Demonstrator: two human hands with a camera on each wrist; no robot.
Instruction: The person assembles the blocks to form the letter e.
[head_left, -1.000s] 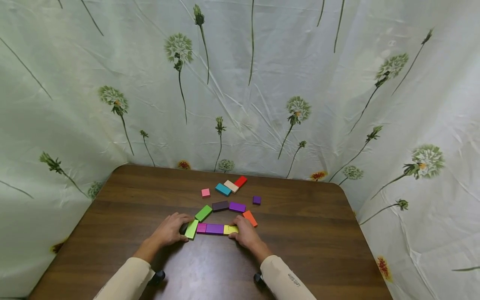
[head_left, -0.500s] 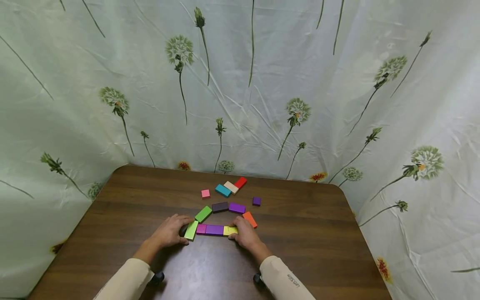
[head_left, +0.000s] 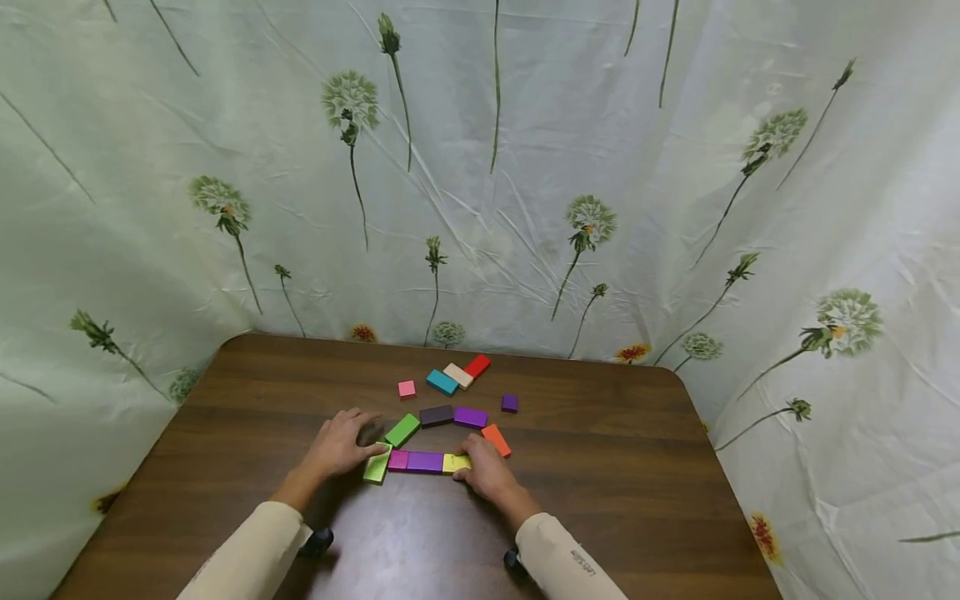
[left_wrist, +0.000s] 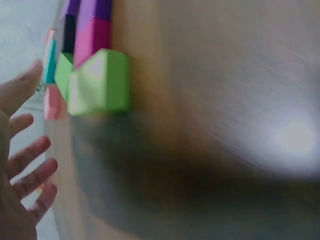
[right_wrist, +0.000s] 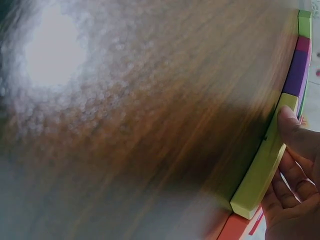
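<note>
My left hand (head_left: 337,447) is just above and left of the lime-green block (head_left: 376,469). In the left wrist view its fingers are spread and hold nothing, apart from that block. With thumb and fingers on opposite sides, my right hand (head_left: 487,472) pinches the yellow block (right_wrist: 265,160); its right end is covered in the head view. Between lime-green and yellow, a magenta block (head_left: 398,460) and a purple block (head_left: 425,462) lie end to end. Behind this row arch a green block (head_left: 402,430), a dark block (head_left: 437,416), a second purple block (head_left: 471,417) and an orange block (head_left: 496,441).
Farther back on the wooden table (head_left: 630,483) lie a pink block (head_left: 407,390), a teal block (head_left: 442,382), a beige block (head_left: 458,376), a red block (head_left: 477,366) and a small purple cube (head_left: 510,403). A dandelion-print curtain (head_left: 510,192) borders the table's back edge.
My left hand has let go of the lime-green block and lifted off it, its fingers spreading. The right hand stays at the yellow block. The view has shifted slightly.
</note>
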